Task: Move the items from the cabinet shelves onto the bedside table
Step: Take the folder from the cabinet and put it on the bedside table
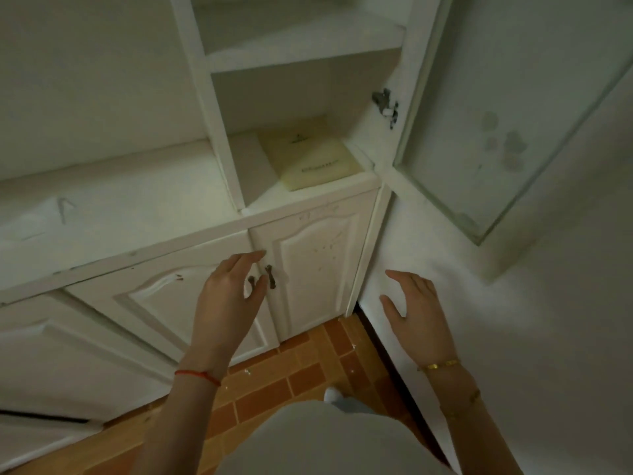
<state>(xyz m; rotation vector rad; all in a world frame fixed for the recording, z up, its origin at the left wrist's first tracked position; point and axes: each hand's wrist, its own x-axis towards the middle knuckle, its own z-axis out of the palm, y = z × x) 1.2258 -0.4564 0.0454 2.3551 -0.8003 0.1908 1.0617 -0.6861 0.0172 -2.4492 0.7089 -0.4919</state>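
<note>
A pale yellow box (310, 156) lies flat on the lowest open shelf (263, 197) of a white cabinet (191, 214), toward twelve o'clock in the head view. It sits in the right part of that compartment, close to the right wall, with small dark print on its top that is too blurred to read. The shelf above (301, 46) shows only bare white board. At two o'clock a glass-paned door (513, 125) stands swung open, and a metal hinge (386, 103) shows on the cabinet's inner side wall.

Both hands hang in the air below the shelf, apart from the box. The left hand (229, 293), with a red string on its wrist, is raised in front of the closed lower doors (308, 265), near their dark handles (270, 276); its grip is wide, fingers loosely spread, holding nothing. The right hand (412, 310), at four o'clock from the box and wearing gold bracelets, is also wide in its grip and holds nothing, seen against the white wall (479, 320).

Orange-brown floor tiles (274, 382) run along the bottom at six o'clock.
</note>
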